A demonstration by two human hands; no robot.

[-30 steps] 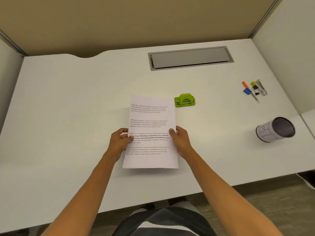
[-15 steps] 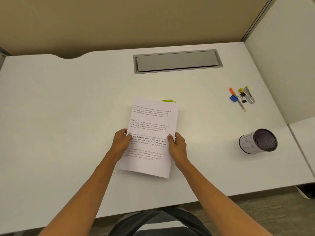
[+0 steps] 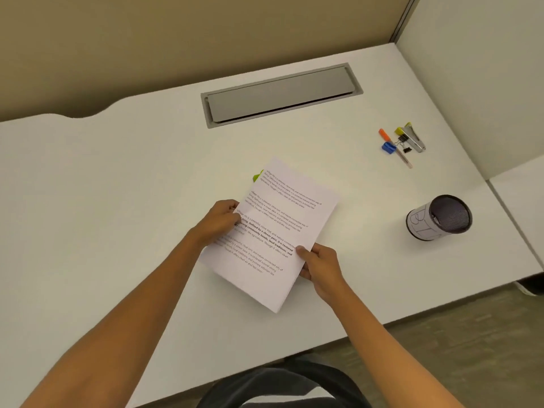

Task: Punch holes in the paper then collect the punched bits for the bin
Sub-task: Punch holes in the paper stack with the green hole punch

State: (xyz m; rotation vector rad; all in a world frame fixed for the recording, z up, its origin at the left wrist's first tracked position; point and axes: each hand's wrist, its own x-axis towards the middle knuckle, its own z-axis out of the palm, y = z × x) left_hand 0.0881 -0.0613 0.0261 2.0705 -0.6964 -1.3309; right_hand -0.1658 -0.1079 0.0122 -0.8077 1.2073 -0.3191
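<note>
Paper: tilted stack, pinched at its side edges between left hand and right hand. Green hole punch: eleven o'clock, mostly hidden behind the paper. Mesh cup: three o'clock, on its side.

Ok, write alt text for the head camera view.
Two bare hands, left hand and right hand, hold a printed white paper sheet tilted above a white desk, hiding most of a lime-green hole punch. At the right lie a mesh pen cup on its side and small stationery items.
</note>
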